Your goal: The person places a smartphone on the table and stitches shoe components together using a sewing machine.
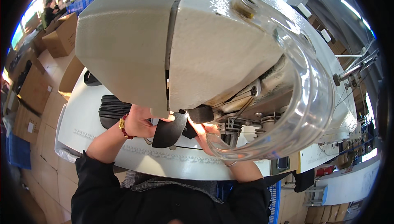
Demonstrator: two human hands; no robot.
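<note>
A large off-white sewing machine (223, 56) fills the upper middle, above both hands. Under its left part, my left hand (141, 122) is closed on the edge of a curved black fabric piece (169, 133), thumb toward the machine. My right hand (202, 137) is at the right side of the black fabric, fingers closed against it; a clear plastic guard (314, 97) partly covers this hand. Another dark piece (201, 114) shows just above the right fingertips; whether it joins the held fabric I cannot tell. The needle area is hidden by the machine head.
A stack of black fabric pieces (113, 111) lies on the white table (88, 119), left of my left hand. A printed ruler scale (164, 155) runs along the near edge. Thread guides (232, 129) stand right of my right hand. Cardboard boxes (61, 35) and a seated person (51, 11) are farther left.
</note>
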